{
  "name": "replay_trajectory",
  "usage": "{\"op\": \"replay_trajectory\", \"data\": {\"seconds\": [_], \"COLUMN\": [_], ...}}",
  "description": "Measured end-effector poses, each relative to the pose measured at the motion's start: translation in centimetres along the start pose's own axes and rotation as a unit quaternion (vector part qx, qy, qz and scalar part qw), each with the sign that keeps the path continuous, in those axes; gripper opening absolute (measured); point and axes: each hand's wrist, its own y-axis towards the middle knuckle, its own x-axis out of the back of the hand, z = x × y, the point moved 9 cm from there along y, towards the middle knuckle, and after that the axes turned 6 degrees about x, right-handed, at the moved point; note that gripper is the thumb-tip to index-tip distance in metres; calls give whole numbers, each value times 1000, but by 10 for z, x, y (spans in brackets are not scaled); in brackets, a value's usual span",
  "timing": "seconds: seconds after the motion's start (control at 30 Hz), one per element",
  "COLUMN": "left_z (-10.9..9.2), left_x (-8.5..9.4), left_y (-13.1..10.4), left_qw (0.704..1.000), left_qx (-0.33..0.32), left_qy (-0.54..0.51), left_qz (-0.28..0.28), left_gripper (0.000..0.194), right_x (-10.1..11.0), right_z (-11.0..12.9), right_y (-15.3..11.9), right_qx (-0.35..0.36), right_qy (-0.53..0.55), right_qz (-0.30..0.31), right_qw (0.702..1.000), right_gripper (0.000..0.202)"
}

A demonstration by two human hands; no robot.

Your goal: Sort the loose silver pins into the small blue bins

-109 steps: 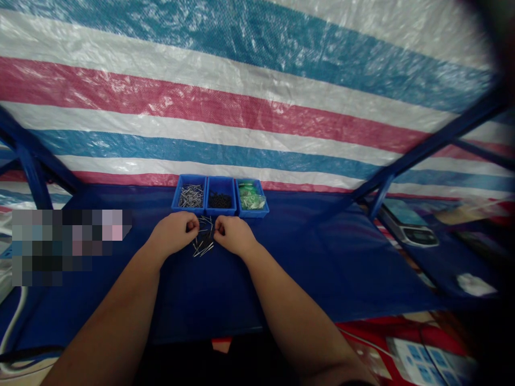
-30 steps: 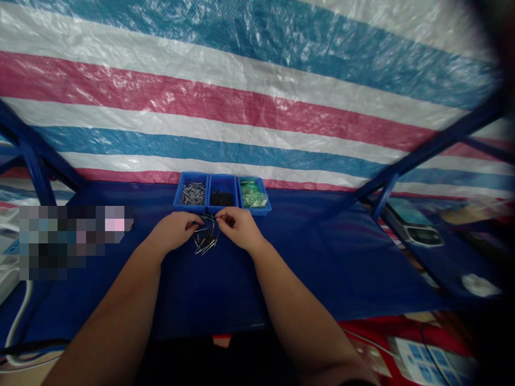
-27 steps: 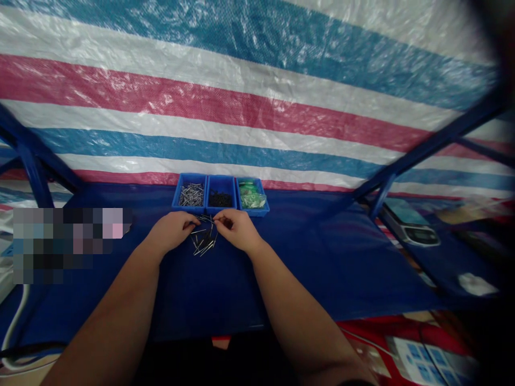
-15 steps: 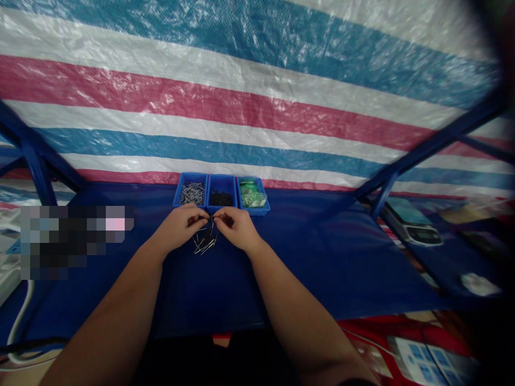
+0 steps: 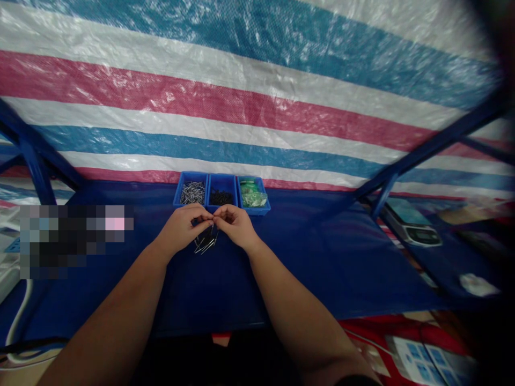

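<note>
My left hand (image 5: 185, 224) and my right hand (image 5: 234, 225) meet fingertip to fingertip just in front of the blue bins. Both are closed in a pinch, and whatever lies between the fingertips is too small to make out. Below them on the blue table (image 5: 209, 295) rests a loose pile of thin metal screws (image 5: 206, 245), some with dark parts. Behind my left hand, the left bin (image 5: 177, 192) holds many silvery screws (image 5: 192, 193). Small black pieces (image 5: 221, 198) fill the bottom of the middle bin (image 5: 222, 180).
The right bin (image 5: 253, 211) holds clear and green plastic bags (image 5: 252, 194). A digital scale (image 5: 418, 228) stands at the right beyond a blue frame post (image 5: 384, 195). A striped tarp (image 5: 241, 107) hangs behind the table. A white cable (image 5: 18, 316) runs down at the left.
My fingertips have come together, closing the small gap between my hands. The dark piece seen between them before is now covered by the fingers.
</note>
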Motion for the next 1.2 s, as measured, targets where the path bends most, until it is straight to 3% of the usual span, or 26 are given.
{"op": "replay_trajectory", "data": {"seconds": [0.17,0.23,0.37,0.53,0.67,0.8,0.97,1.2], "left_z": [10,23,55,77,90,93,87,76], "left_x": [12,22,30,41,28,22,18,19], "left_y": [-1,-3,-13,-19,-21,-20,-18,-13], "left_qw": [999,993,961,933,924,922,925,927], "left_qx": [32,87,210,275,281,276,264,244], "left_qy": [38,76,176,233,248,256,250,267], "left_qz": [-12,-19,44,23,76,94,108,95], "left_gripper": [14,14,14,22,30,32,30,35], "right_x": [3,10,27,40,32,25,18,14], "right_z": [4,12,28,33,37,43,42,40], "right_y": [-2,-2,1,5,4,-1,-3,-3], "right_qx": [19,49,109,125,118,125,133,130], "right_qy": [-20,-42,-113,-202,-278,-303,-287,-270], "right_qz": [-21,-50,-129,-199,-160,-118,-60,-28], "right_qw": [999,997,979,951,940,937,947,954], "right_gripper": [15,14,14,12,7,5,6,6]}}
